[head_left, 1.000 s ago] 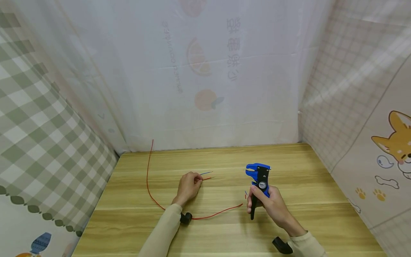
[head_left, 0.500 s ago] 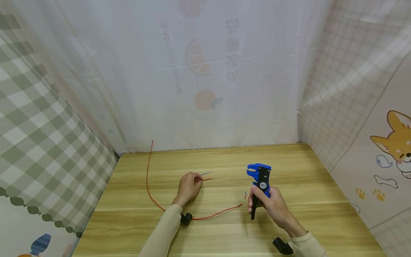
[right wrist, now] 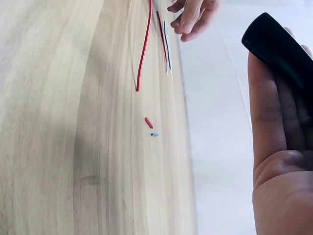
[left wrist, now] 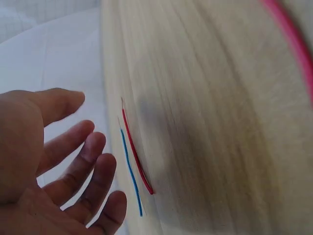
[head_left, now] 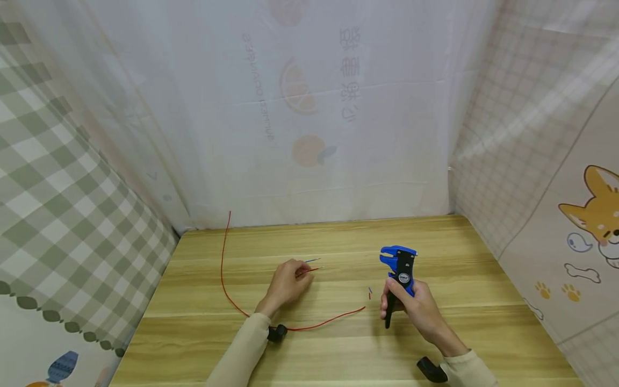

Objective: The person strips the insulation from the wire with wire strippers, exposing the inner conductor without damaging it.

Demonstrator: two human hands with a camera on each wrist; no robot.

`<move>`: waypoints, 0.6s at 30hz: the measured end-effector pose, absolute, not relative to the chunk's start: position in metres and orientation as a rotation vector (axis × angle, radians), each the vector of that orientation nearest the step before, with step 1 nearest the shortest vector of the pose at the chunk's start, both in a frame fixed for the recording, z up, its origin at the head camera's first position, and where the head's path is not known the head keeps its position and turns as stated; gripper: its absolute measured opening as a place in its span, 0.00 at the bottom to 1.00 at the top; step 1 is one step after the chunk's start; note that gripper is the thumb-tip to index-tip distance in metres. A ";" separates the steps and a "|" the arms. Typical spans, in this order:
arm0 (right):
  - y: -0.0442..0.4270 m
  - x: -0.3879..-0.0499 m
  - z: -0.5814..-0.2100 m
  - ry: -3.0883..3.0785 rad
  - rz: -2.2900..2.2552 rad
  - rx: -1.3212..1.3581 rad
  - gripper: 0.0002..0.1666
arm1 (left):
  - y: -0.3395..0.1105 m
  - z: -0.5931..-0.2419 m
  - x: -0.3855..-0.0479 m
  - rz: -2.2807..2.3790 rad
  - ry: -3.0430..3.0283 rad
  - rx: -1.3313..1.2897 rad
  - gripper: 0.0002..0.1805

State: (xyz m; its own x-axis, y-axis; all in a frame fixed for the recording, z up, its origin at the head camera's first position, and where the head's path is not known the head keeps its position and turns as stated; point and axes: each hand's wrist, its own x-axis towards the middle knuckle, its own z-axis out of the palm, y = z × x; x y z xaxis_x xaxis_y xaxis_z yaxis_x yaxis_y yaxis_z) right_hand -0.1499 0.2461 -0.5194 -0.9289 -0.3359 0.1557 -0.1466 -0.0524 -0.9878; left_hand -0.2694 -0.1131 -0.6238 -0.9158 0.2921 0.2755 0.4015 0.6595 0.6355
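At the near side, two beige sleeves come in, each with a black piece at the wrist. Long red wire is next on the tabletop: one end lies near the scraps, the run passes under the left forearm, then bends away to the far left edge, tip standing up against the back sheet.

Right hand: fingers curled round the wire stripper, thumb up along its body by the round badge. Black handle end down, blue head up, its mouth gaping toward the left hand, nothing in it.

Two offcuts sit on the tabletop, between the hands, just beyond the long wire's end: red scrap and blue scrap, close together.

Left hand: fingers spread and loosely bent, gripping nothing. Left wrist view shows a gap between thumb and fingers, with the short red wire and blue wire lying just past the fingertips. Those two run side by side, nearly parallel, bare thin strands at the ends pointing toward the stripper side.

Farther out: white back sheet with faint fruit print, green gingham cloth at left, dog-and-paw print cloth at right.
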 end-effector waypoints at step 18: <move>0.257 -0.154 -0.527 2.083 -2.149 -0.443 0.23 | -0.099 -0.544 -0.197 -1.194 -2.685 -1.022 0.14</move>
State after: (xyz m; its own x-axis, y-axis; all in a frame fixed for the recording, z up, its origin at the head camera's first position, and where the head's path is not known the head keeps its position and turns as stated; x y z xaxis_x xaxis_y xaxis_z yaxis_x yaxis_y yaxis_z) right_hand -0.1540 0.2567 -0.5268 -0.9505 -0.2835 0.1274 -0.1185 -0.0483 -0.9918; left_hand -0.1974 -0.0990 -0.5443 -0.7836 0.5553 0.2786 0.5788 0.4894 0.6523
